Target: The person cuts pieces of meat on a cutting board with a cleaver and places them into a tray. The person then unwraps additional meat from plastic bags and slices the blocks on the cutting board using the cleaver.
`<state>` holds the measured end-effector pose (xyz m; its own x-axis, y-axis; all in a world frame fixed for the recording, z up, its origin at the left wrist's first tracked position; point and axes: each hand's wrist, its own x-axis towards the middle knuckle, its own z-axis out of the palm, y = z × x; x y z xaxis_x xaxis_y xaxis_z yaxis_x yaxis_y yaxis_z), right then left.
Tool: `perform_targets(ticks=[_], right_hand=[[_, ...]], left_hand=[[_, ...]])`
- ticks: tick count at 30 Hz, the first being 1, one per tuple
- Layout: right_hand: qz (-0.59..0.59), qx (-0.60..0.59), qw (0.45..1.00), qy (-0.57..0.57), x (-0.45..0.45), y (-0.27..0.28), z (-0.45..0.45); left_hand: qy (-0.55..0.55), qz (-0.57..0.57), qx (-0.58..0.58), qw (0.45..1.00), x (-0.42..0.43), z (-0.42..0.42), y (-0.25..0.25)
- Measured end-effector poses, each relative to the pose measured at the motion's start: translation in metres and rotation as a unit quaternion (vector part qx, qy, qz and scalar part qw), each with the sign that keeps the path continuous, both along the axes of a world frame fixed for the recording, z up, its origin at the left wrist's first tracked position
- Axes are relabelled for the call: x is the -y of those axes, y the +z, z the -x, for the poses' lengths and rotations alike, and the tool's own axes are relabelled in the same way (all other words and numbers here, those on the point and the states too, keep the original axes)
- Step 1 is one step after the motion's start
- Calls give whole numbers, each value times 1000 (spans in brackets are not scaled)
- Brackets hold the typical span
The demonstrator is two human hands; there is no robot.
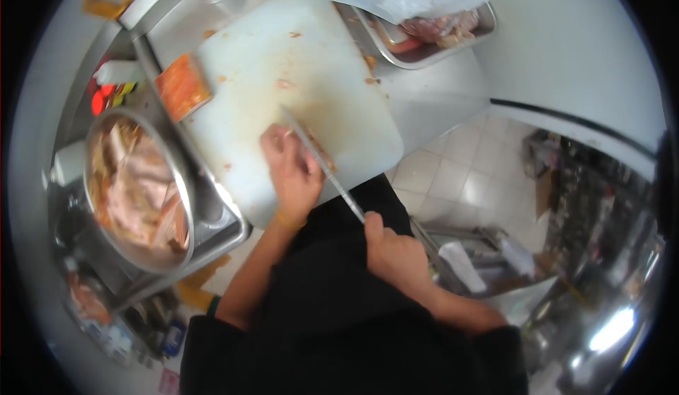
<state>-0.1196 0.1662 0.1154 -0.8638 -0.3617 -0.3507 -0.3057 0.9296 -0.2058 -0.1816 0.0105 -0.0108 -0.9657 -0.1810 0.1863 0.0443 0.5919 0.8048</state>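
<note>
One knife is being gripped by one closed right hand over one cutting board, while one half-curled left hand is being held alongside, its contents unclear.

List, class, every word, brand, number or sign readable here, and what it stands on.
No text can be read.
Red-and-yellow containers: any lettering is too small and blurred.
Blue item: any print is too blurred.
Knife: no marking can be made out.
</note>
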Motion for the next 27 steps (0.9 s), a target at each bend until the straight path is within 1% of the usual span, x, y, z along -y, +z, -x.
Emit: perform_targets(ticks=[1, 4, 6, 8, 9, 12, 14, 15, 18, 20, 21, 23, 25, 27], right_hand=[[-13, -30, 999, 28, -1, 0, 0], [-5, 25, 1000, 2, -1, 4, 1], [2, 41, 999, -21, 2, -4, 1], [22, 3, 1000, -17, 5, -12, 4], [25, 10, 999, -19, 7, -15, 6], [21, 4, 1000, -19, 9, -18, 8], [-7, -9, 1000, 5, 11, -20, 9], [-4, -9, 1000, 4, 12, -21, 11], [21, -16, 1000, -12, 17, -26, 22], [112, 107, 983, -96, 23, -31, 36], [113, 98, 984, -98, 24, -36, 44], [190, 123, 966, -128, 26, -45, 53], [198, 94, 967, -128, 29, -49, 50], [201, 68, 969, -124, 25, -42, 39]], left_hand=[[-3, 14, -13, 1000, 1, -1, -5], [-35, 24, -19, 999, 2, 1, -8], [-57, 31, -3, 998, 0, 4, -5], [-51, 50, -25, 997, 0, 7, -9], [-52, 52, -18, 997, 1, 8, -9], [-72, 49, -18, 996, 2, 6, -8], [-49, 2, -16, 999, 1, 5, -9], [-50, 5, -15, 999, 1, 5, -9], [-71, 28, -22, 997, 2, 5, -8], [-30, -26, 15, 999, -2, 4, -6], [-32, -6, 2, 999, -1, 5, -8], [-30, -9, -2, 1000, -2, 3, -10], [-27, -3, -5, 1000, -1, 3, -9], [-25, -1, -21, 999, -5, 0, -8]])
